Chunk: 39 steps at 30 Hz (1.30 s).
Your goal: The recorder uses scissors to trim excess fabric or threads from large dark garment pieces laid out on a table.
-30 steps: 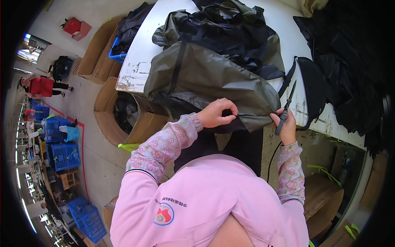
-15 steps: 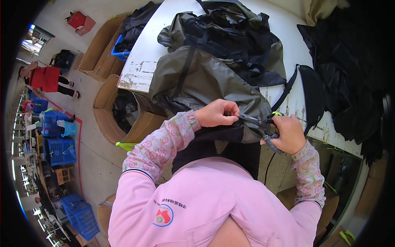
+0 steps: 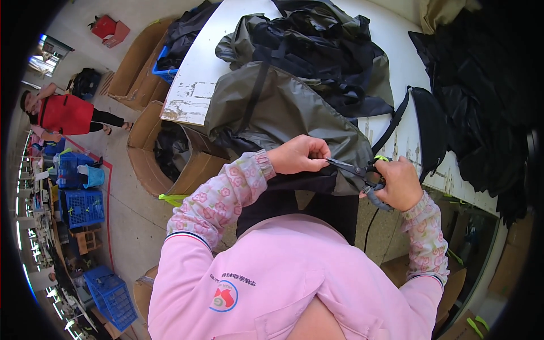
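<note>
Over our scuffed white tabletop [image 3: 198, 68] drapes creased, shiny olive-and-black fabric [image 3: 294, 107]; our left hand [image 3: 297, 154] pinches closed, its catch unclear, at the tips of grey-handled scissors [image 3: 358, 170] our right hand [image 3: 401, 184] grips.

Dark scissors [image 3: 358, 170] by olive fabric [image 3: 303, 113]
We see blades [image 3: 341, 165] pointing left, creased fabric draping over the white table's [image 3: 198, 73] edge.

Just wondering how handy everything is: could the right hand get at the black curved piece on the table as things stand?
Probably yes: the black curved piece lies close beside the right hand, with nothing visible blocking the way, though the scissors in that hand would likely hamper a grasp.
</note>
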Tool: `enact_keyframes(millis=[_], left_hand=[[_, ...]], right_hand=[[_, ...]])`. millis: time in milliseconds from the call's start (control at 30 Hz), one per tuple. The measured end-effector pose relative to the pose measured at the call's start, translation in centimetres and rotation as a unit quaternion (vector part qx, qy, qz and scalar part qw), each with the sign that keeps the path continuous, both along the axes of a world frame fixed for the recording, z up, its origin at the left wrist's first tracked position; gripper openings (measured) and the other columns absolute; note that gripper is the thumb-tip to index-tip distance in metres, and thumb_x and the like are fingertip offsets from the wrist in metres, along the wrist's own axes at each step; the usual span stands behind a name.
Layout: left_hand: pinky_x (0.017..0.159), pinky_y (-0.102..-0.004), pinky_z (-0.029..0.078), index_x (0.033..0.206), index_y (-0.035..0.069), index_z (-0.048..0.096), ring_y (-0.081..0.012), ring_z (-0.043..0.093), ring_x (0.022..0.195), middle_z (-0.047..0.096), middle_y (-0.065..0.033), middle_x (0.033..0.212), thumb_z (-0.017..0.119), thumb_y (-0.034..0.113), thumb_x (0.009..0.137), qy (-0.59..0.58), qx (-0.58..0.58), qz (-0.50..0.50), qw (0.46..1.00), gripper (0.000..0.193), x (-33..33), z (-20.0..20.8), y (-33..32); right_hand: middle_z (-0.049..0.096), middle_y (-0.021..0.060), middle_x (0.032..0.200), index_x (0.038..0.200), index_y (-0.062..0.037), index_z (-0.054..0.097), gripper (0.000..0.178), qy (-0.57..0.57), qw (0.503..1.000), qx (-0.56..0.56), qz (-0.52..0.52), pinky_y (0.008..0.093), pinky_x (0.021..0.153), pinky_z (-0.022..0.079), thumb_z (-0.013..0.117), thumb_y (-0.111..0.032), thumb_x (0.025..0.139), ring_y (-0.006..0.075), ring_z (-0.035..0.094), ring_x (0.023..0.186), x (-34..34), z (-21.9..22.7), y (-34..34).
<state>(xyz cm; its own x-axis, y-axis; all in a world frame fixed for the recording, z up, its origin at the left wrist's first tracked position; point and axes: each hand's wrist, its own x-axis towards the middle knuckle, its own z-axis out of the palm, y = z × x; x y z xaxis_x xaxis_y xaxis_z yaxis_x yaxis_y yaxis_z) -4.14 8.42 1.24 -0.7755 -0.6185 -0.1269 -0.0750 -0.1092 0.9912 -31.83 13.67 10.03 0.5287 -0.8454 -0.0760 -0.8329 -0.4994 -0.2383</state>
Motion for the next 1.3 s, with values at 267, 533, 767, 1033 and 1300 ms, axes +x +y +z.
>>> enact_keyframes(millis=[267,533,767,1033,1300], left_hand=[[0.063,-0.0191,0.038,0.091,0.003,0.058,-0.0018,0.045,0.069,0.055,0.0066,0.077,0.062,0.008,0.088,0.009,0.010,0.012,1.000,0.007,0.6,-0.1,-0.5],[0.066,-0.0169,0.038,0.094,0.006,0.058,-0.0011,0.046,0.073,0.052,0.0075,0.081,0.060,0.011,0.089,-0.060,-0.120,0.333,0.933,0.007,18.3,7.1,-1.5],[0.065,-0.0197,0.042,0.096,0.004,0.058,-0.0038,0.049,0.071,0.055,0.0038,0.081,0.060,0.014,0.093,-0.240,-0.474,0.643,0.551,0.010,45.3,17.7,-0.1],[0.069,-0.0335,0.050,0.097,0.005,0.057,-0.0205,0.061,0.073,0.061,-0.0091,0.079,0.066,0.017,0.085,-0.386,-0.309,0.592,0.636,0.020,45.2,0.2,-1.4],[0.102,-0.0427,0.037,0.134,0.012,0.042,-0.0365,0.045,0.121,0.045,-0.0192,0.131,0.075,0.022,0.076,-0.308,-0.472,0.370,0.739,0.068,25.1,-1.3,-8.5]], right_hand=[[0.058,0.0095,0.058,0.067,-0.0064,0.053,0.051,-0.011,1.000,-0.005,-0.010,0.0399,0.063,0.043,0.082,-0.048,0.063,0.0340,0.058,0.058,-0.6,-0.7,-0.2],[0.057,0.0099,0.065,0.083,0.0001,0.056,0.040,-0.265,0.939,0.042,-0.217,0.0343,0.058,0.043,0.083,-0.027,0.072,0.0211,0.051,0.059,-2.2,-4.1,-4.6],[0.064,0.0093,0.077,0.090,0.0007,0.053,0.042,-0.370,0.897,0.062,-0.233,0.0330,0.067,0.049,0.084,-0.021,0.071,0.0202,0.060,0.070,1.7,-6.7,-15.0],[0.068,0.0119,0.087,0.095,-0.0090,0.050,0.038,-0.202,0.965,-0.072,-0.149,0.0459,0.074,0.047,0.078,-0.015,0.070,0.0369,0.064,0.082,14.9,-8.0,-18.4],[0.065,0.0138,0.081,0.090,-0.0073,0.054,0.027,-0.289,0.943,-0.115,-0.120,0.0363,0.066,0.048,0.076,-0.009,0.074,0.0333,0.062,0.075,14.2,-2.5,-19.7]])
